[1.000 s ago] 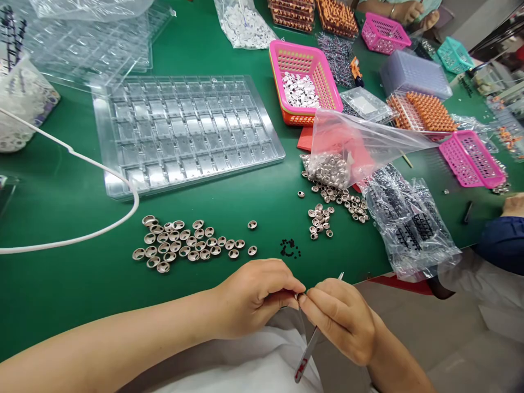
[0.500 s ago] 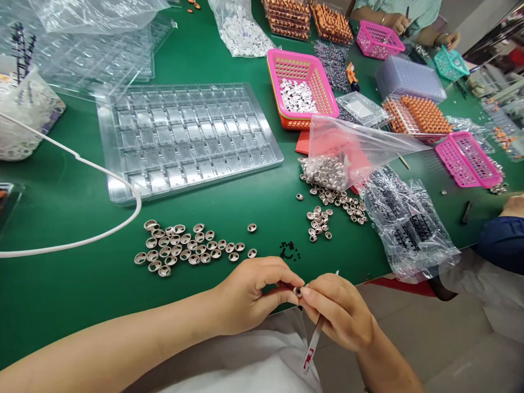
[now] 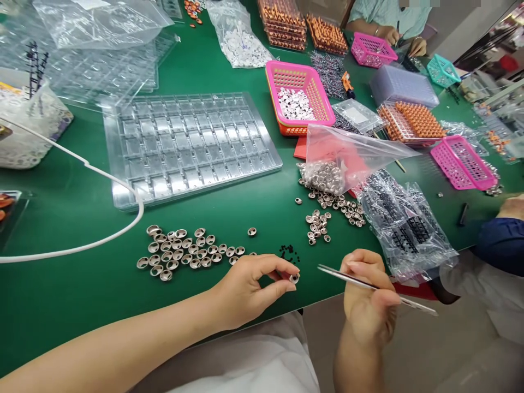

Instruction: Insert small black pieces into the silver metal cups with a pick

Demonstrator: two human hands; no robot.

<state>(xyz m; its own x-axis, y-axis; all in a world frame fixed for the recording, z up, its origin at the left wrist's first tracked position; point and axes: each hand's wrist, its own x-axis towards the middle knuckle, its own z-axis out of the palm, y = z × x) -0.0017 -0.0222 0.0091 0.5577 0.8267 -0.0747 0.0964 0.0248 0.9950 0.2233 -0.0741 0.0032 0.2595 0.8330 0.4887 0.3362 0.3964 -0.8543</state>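
Between thumb and fingertips, my left hand [image 3: 254, 286] pinches a small silvery oval cup [image 3: 294, 278] just over the table's front edge. My right hand [image 3: 368, 297] is closed around a pair of thin tweezers [image 3: 339, 273], whose tips point left toward that cup but stay apart from it. Behind my left hand lies a little pile of tiny black pieces [image 3: 289, 252]. More silvery cups [image 3: 177, 254] with dark openings are spread to the left, and a single cup [image 3: 251, 232] sits alone behind my fingers.
A clear compartment tray [image 3: 192, 144] lies behind the cups, with a white cable [image 3: 135, 218] across its left corner. Further back stands a pink basket [image 3: 301, 76] of white pieces. On the right are a bag of silvery cups [image 3: 325, 177], a bag of black parts [image 3: 405, 224] and co-workers' hands.
My right hand has drawn away to the right from the cup and swung the tweezers round to point left. My left hand still holds the cup, now slightly higher.
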